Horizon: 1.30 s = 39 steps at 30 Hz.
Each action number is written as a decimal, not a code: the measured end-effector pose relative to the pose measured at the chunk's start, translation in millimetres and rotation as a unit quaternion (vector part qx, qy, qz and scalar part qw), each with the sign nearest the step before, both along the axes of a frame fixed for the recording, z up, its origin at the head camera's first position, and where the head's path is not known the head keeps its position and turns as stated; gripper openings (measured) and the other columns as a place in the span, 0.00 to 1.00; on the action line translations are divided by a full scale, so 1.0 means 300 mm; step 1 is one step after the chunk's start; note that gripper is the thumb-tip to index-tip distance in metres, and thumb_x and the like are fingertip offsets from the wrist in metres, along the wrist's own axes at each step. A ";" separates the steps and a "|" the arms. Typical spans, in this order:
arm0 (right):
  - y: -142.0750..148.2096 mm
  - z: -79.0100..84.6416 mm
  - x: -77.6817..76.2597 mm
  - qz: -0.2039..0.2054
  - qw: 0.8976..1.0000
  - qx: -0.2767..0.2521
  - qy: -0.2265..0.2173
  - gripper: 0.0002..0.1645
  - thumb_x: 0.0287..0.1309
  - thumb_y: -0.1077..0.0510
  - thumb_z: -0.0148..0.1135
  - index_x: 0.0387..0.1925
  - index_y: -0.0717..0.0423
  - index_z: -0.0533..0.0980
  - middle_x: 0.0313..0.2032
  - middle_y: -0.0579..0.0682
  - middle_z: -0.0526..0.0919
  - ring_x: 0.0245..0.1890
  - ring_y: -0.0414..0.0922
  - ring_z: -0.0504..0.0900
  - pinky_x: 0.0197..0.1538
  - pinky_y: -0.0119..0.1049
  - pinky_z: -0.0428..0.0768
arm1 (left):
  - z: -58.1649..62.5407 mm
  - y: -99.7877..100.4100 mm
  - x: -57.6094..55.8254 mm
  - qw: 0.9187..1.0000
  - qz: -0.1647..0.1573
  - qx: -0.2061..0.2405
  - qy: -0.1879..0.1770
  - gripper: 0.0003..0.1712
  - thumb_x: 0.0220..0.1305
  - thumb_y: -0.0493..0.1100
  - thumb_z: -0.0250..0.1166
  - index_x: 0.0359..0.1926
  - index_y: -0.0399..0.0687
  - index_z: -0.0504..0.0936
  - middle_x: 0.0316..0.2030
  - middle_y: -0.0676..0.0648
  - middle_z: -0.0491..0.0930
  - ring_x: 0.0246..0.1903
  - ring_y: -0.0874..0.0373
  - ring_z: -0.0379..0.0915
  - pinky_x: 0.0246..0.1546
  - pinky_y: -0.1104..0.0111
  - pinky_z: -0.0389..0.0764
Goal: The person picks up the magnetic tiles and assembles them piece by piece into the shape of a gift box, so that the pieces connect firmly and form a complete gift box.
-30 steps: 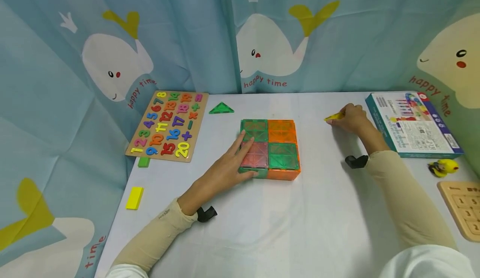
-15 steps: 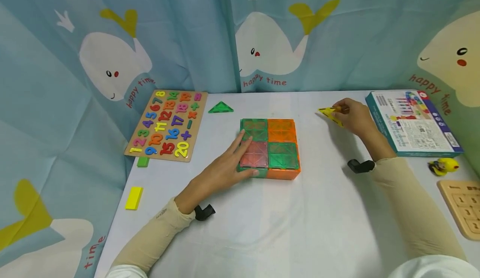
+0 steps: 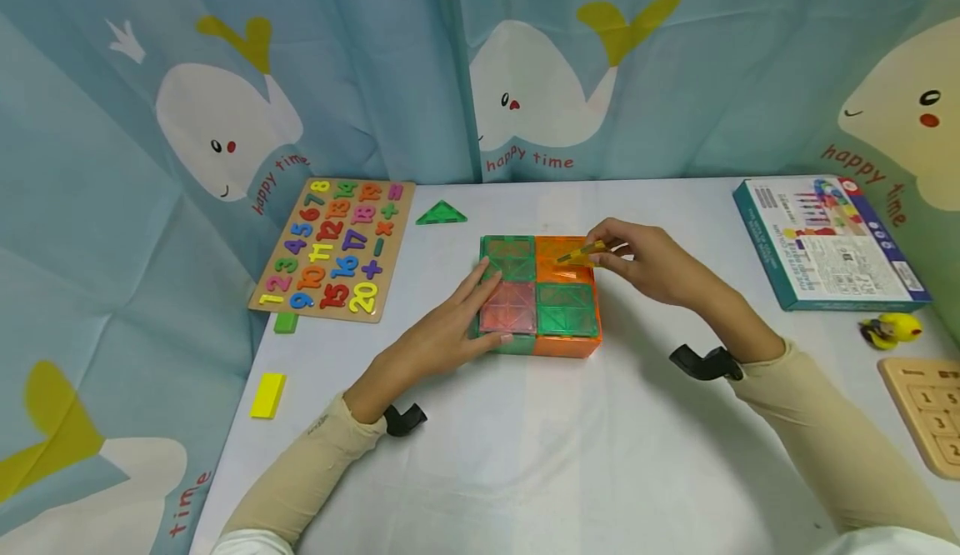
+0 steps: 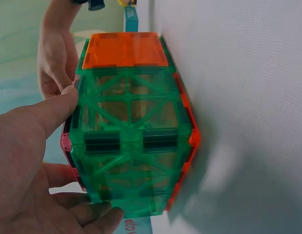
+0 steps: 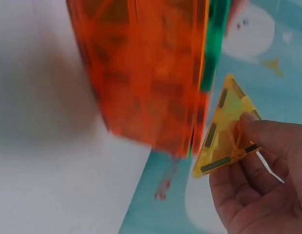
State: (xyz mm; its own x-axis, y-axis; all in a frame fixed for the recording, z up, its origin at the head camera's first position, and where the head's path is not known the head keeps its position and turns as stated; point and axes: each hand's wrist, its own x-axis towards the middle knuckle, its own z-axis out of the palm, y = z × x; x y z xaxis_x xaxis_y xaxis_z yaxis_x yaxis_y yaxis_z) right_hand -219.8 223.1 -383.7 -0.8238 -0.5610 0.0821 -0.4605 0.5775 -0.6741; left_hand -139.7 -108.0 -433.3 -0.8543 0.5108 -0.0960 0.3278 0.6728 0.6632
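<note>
A low box of magnetic tiles [image 3: 567, 309], see-through green, orange and pink, stands mid-table. My left hand [image 3: 442, 334] grips its near left corner, thumb at the front top edge and fingers over the left side. In the left wrist view, fingertips lie on the green wall [image 4: 131, 170]. Between thumb and fingers, my right hand [image 3: 648, 267] pinches a yellow triangular magnetic tile [image 5: 229, 129]. From the head, that tile overlaps the orange top square [image 3: 551, 248]; the right wrist view shows it beside the orange wall.
Behind lies a green triangular tile [image 3: 442, 213]. A number puzzle board [image 3: 408, 205] is at left, with green [image 3: 286, 322] and yellow [image 3: 267, 395] blocks nearer. At right are a boxed game [image 3: 840, 242], a yellow duck toy [image 3: 891, 330] and a wooden number board [image 3: 911, 401].
The right hand has carried the yellow triangular tile leftward, from the table's right side to the orange top square. The left hand has stayed on the box.
</note>
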 end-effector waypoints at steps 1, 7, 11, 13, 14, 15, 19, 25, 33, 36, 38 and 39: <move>-0.011 -0.002 0.012 0.011 1.000 0.001 0.000 0.08 0.72 0.65 0.65 0.49 0.56 0.80 0.48 0.52 0.87 0.52 0.52 0.85 0.58 0.53 0.84 | 0.001 0.000 -0.001 1.000 -0.001 0.000 0.000 0.54 0.74 0.64 0.65 0.86 0.58 0.45 0.86 0.57 0.29 0.82 0.50 0.48 0.77 0.49 0.65; -0.051 -0.017 0.047 0.027 1.000 0.003 -0.005 0.09 0.70 0.68 0.66 0.47 0.55 0.80 0.48 0.48 0.87 0.49 0.47 0.85 0.56 0.49 0.83 | 0.004 0.001 -0.003 1.000 -0.001 0.003 -0.003 0.54 0.74 0.64 0.65 0.86 0.58 0.45 0.85 0.58 0.29 0.82 0.49 0.49 0.77 0.48 0.65; -0.062 -0.025 0.056 0.035 0.999 0.006 0.009 0.09 0.70 0.67 0.67 0.48 0.55 0.81 0.46 0.47 0.88 0.47 0.45 0.85 0.54 0.47 0.84 | 0.003 0.003 -0.005 1.000 -0.003 0.003 -0.001 0.54 0.74 0.64 0.65 0.86 0.58 0.45 0.86 0.57 0.29 0.82 0.49 0.49 0.77 0.49 0.65; -0.066 -0.031 0.062 0.035 0.999 0.016 0.016 0.10 0.70 0.65 0.67 0.50 0.55 0.82 0.45 0.47 0.88 0.45 0.44 0.84 0.51 0.46 0.83 | 0.004 0.005 -0.006 1.000 -0.005 0.003 0.000 0.54 0.74 0.64 0.65 0.86 0.58 0.45 0.86 0.57 0.29 0.82 0.49 0.49 0.77 0.49 0.65; -0.068 -0.034 0.065 0.031 0.999 0.022 0.017 0.10 0.70 0.65 0.67 0.51 0.55 0.83 0.45 0.48 0.87 0.45 0.45 0.84 0.52 0.47 0.83 | 0.004 0.006 -0.006 1.000 -0.007 0.003 -0.001 0.54 0.74 0.64 0.65 0.86 0.58 0.44 0.86 0.56 0.29 0.82 0.49 0.49 0.77 0.49 0.65; -0.069 -0.038 0.068 0.028 0.999 0.027 0.018 0.11 0.70 0.64 0.67 0.52 0.55 0.83 0.45 0.48 0.87 0.45 0.46 0.83 0.51 0.47 0.82 | 0.004 0.007 -0.007 1.000 -0.007 0.003 -0.001 0.54 0.74 0.64 0.65 0.86 0.58 0.44 0.86 0.56 0.29 0.82 0.49 0.48 0.77 0.49 0.65; -0.069 -0.050 0.078 0.011 0.999 0.041 0.016 0.13 0.71 0.63 0.68 0.54 0.57 0.82 0.47 0.52 0.87 0.47 0.50 0.81 0.53 0.49 0.81 | 0.005 0.003 -0.015 1.000 -0.001 0.008 -0.002 0.52 0.76 0.62 0.63 0.86 0.58 0.45 0.86 0.57 0.30 0.83 0.52 0.45 0.78 0.49 0.63; -0.068 -0.060 0.084 0.000 0.999 0.032 0.008 0.14 0.71 0.61 0.69 0.55 0.56 0.82 0.49 0.52 0.86 0.49 0.52 0.81 0.56 0.52 0.80 | 0.018 -0.041 -0.120 0.997 0.063 0.029 0.018 0.41 0.82 0.60 0.53 0.85 0.52 0.52 0.86 0.49 0.42 0.84 0.48 0.42 0.80 0.45 0.54; -0.061 -0.074 0.091 -0.007 1.000 0.014 0.002 0.12 0.69 0.59 0.70 0.51 0.54 0.81 0.46 0.49 0.84 0.50 0.51 0.81 0.59 0.52 0.80 | 0.000 -0.105 -0.433 0.982 0.179 -0.044 0.039 0.35 0.82 0.49 0.56 0.80 0.37 0.61 0.79 0.34 0.58 0.79 0.41 0.54 0.79 0.49 0.59; -0.061 -0.078 0.092 -0.007 1.000 0.010 0.001 0.12 0.69 0.58 0.71 0.51 0.54 0.81 0.44 0.49 0.83 0.49 0.50 0.80 0.58 0.51 0.79 | -0.020 -0.122 -0.526 0.976 0.200 -0.086 0.007 0.42 0.82 0.51 0.56 0.83 0.35 0.51 0.81 0.33 0.53 0.81 0.39 0.49 0.81 0.49 0.55; -0.064 -0.083 0.092 -0.005 1.000 0.006 0.002 0.12 0.68 0.58 0.72 0.50 0.54 0.81 0.44 0.49 0.83 0.48 0.50 0.80 0.57 0.50 0.79 | -0.037 -0.130 -0.572 0.973 0.208 -0.103 -0.015 0.46 0.82 0.52 0.56 0.84 0.33 0.45 0.82 0.32 0.48 0.82 0.39 0.44 0.81 0.48 0.53; -0.065 -0.084 0.092 -0.004 1.000 0.005 0.002 0.12 0.68 0.58 0.72 0.49 0.54 0.81 0.43 0.49 0.83 0.48 0.50 0.80 0.56 0.50 0.80 | -0.046 -0.132 -0.590 0.971 0.210 -0.109 -0.024 0.47 0.82 0.53 0.57 0.84 0.33 0.43 0.83 0.32 0.47 0.83 0.38 0.42 0.82 0.48 0.52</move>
State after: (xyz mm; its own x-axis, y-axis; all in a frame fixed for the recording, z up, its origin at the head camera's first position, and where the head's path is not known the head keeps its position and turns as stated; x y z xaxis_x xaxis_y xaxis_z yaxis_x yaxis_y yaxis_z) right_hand -192.3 203.5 -409.0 -0.8279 -0.5550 0.0810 -0.4590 0.5874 -0.6665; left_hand -316.6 -147.8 -447.3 -0.9748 0.0820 -0.2075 -0.0331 0.8666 0.4979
